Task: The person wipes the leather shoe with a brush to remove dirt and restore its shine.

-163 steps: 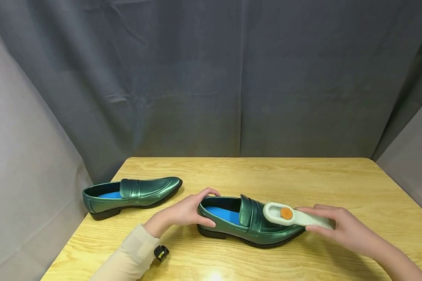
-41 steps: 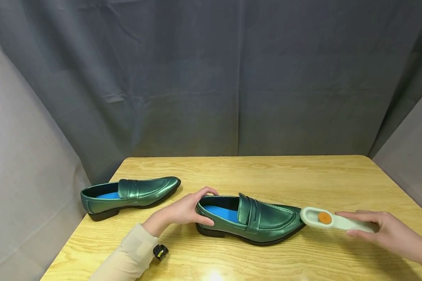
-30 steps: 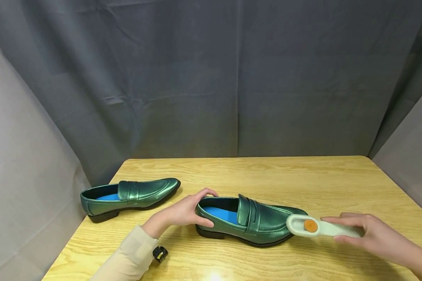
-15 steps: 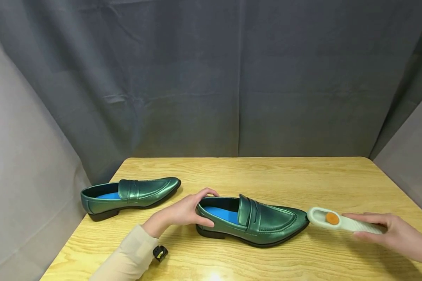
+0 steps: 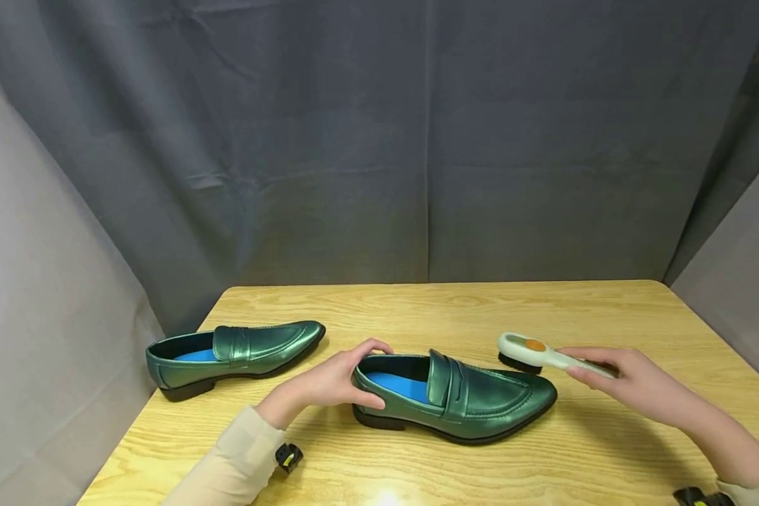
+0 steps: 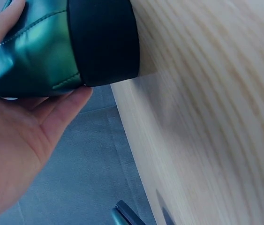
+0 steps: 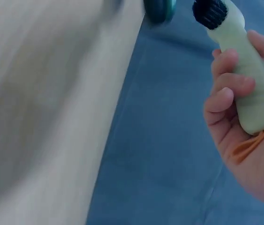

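My left hand (image 5: 325, 379) grips the heel of a metallic green loafer (image 5: 500, 404) with a blue insole, its toe pointing right. In the left wrist view the fingers curl round the back of the loafer (image 6: 35, 49), against its dark heel block. A pale green shoe brush (image 5: 559, 358) with an orange button is in my right hand (image 5: 635, 386). Its black bristles face down at the far side of the loafer's toe; whether they touch it I cannot tell. The right wrist view has the fingers wrapped round the brush handle (image 7: 253, 84), an orange loop at its end.
A matching green loafer (image 5: 253, 355) stands at the left edge of the wooden table (image 5: 417, 471), toe to the right. Behind the table hangs a grey curtain (image 5: 329, 154). Pale fabric walls border both sides.
Over these frames the brush has passed from the loafer's upper to the toe tip and near side, then to the toe's far side, now tilted with bristles showing. Left hand and loafer stay put.
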The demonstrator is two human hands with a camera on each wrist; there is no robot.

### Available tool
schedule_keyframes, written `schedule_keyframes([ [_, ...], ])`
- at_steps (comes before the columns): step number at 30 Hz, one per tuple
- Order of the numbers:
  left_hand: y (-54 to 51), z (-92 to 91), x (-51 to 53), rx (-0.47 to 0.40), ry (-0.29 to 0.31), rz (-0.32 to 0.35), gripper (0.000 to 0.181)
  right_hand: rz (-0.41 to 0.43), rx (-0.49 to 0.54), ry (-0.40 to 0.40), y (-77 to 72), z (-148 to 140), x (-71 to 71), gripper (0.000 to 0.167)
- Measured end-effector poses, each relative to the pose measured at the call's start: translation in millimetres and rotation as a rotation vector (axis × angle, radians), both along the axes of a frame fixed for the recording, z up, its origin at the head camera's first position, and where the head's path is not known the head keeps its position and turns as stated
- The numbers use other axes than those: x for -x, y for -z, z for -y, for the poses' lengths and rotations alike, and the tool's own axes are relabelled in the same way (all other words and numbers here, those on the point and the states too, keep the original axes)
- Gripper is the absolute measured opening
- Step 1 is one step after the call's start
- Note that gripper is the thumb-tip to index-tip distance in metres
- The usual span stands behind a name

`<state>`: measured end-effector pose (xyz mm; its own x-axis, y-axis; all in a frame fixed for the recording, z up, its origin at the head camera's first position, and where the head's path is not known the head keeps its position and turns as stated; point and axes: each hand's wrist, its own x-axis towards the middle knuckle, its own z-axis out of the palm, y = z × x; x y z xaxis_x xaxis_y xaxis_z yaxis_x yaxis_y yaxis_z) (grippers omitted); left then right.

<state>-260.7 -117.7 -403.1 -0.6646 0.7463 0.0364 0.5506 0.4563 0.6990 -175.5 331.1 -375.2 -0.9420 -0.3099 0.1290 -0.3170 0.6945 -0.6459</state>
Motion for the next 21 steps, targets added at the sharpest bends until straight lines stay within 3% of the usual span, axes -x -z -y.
schedule_keyframes([
  [4, 2.0, 0.2, 0.1, -0.007, -0.001, 0.007, 0.071, 0.066, 0.015, -0.1, -8.2, 30, 15.7, 0.035],
  [9, 2.0, -0.5, -0.8, -0.015, 0.003, 0.015, 0.071, 0.131, -0.019, -0.132, -10.6, 48, 29.3, 0.045],
  [14, 1.8, -0.7, -1.8, -0.015, 0.005, 0.008, 0.071, 0.185, -0.063, -0.066, -5.3, 34, 30.1, 0.047],
  [21, -1.1, 0.5, -2.4, -0.005, -0.006, 0.006, 0.071, 0.229, -0.12, 0.047, 1.6, -11, 12.5, 0.049],
])
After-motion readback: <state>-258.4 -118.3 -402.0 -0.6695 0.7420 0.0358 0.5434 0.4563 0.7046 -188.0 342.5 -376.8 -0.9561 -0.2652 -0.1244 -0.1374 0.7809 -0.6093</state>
